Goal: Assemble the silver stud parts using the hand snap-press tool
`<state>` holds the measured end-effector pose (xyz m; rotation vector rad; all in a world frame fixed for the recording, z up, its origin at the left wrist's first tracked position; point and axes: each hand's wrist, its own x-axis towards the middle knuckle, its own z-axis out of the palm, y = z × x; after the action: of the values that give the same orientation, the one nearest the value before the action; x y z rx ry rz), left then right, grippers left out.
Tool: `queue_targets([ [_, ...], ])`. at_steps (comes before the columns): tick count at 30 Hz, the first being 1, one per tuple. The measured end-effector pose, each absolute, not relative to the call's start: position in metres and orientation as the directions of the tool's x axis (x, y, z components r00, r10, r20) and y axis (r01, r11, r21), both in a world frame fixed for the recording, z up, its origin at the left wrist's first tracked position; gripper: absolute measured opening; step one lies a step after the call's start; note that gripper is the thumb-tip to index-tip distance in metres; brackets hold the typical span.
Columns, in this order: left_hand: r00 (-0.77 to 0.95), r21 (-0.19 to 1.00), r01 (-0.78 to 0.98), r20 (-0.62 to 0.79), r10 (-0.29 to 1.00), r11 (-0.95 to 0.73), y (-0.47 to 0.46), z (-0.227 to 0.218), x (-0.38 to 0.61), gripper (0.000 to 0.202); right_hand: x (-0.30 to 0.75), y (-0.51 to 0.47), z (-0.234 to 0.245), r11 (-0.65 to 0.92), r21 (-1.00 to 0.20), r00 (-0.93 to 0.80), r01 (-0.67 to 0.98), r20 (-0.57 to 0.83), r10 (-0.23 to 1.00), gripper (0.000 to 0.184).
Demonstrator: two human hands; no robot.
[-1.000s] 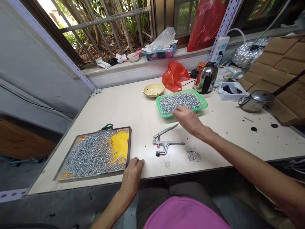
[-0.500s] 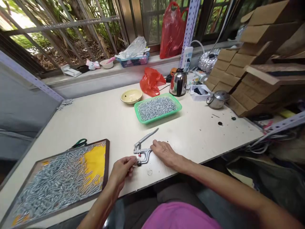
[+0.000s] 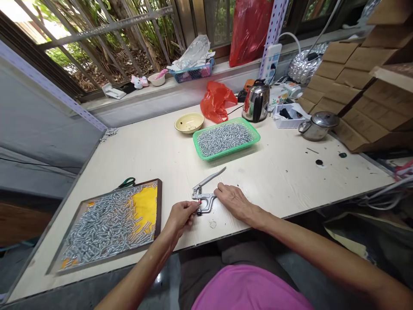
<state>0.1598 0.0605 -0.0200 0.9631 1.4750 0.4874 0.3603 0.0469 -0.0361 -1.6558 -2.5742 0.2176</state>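
Metal snap pliers (image 3: 206,189) lie on the pale table (image 3: 284,172) near its front edge. My left hand (image 3: 180,216) has its fingers pinched at the pliers' jaw end; whether a small part is in them I cannot make out. My right hand (image 3: 232,200) rests on the pliers' lower handle, fingers curled over it. To the left, a dark-framed tray (image 3: 158,202) with a yellow base holds several small silver metal pieces. Farther back, a green basket (image 3: 256,137) is full of the same silver pieces.
Green-handled scissors (image 3: 127,182) peek from behind the framed tray. A yellow bowl (image 3: 189,122), red bag (image 3: 217,101), steel kettle (image 3: 257,100), lidded steel pot (image 3: 315,125) and cardboard stack (image 3: 364,86) stand at the back and right. A barred window runs behind.
My right hand came back from the green basket to the pliers' handle. My left hand left the table edge and pinched at the pliers' jaw. The view shifted.
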Motion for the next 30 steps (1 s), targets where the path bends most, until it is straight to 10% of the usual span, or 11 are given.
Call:
queue_targets([
  [30, 0.060, 0.605, 0.552, -0.715, 0.697, 0.574, 0.051, -0.022, 0.139, 0.049, 0.352, 0.038, -0.031, 0.532, -0.264, -0.562, 0.805, -0.049, 0.826, 0.018],
])
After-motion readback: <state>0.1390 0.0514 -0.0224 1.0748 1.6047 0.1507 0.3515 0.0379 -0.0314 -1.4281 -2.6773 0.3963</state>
